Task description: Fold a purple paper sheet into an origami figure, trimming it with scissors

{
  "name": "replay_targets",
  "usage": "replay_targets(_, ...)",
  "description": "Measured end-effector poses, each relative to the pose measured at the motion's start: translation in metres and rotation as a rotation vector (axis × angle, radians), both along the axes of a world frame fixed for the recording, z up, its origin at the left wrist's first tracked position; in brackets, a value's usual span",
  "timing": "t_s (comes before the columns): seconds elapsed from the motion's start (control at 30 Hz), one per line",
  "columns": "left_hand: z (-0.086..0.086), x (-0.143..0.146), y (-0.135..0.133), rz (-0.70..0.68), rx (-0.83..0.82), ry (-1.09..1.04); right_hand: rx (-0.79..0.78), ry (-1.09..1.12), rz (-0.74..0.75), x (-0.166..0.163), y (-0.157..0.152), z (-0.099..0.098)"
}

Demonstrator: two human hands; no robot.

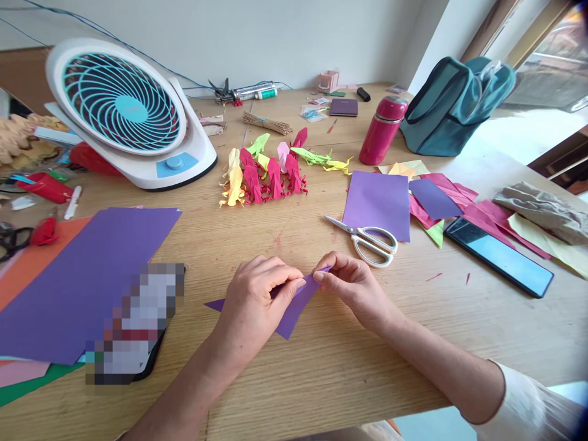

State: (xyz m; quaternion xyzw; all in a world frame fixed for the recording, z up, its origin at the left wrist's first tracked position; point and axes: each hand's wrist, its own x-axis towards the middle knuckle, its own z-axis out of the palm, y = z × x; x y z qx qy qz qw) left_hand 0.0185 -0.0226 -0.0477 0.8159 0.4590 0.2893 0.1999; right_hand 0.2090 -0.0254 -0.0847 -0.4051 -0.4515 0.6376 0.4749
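Observation:
A folded piece of purple paper is held just above the wooden table between my two hands. My left hand pinches its upper edge between thumb and fingers and hides much of it; one pointed end sticks out to the left. At the upper right corner, my right hand grips the paper between thumb and fingertips. White-handled scissors lie beyond my right hand, partly on a flat purple sheet. Several folded paper figures in red, yellow, green and pink stand farther back.
A white fan stands back left, near a stack of coloured paper and a phone with a blurred screen. On the right are a red flask, a teal bag, paper scraps and a dark phone.

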Motion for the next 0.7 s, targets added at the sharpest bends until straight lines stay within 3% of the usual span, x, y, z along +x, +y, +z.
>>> replay_targets(0.7,0.0040,-0.0012,0.0022,0.008,-0.026,0.030,0.049,-0.108,-0.025,0.0055,0.0005,-0.0002)
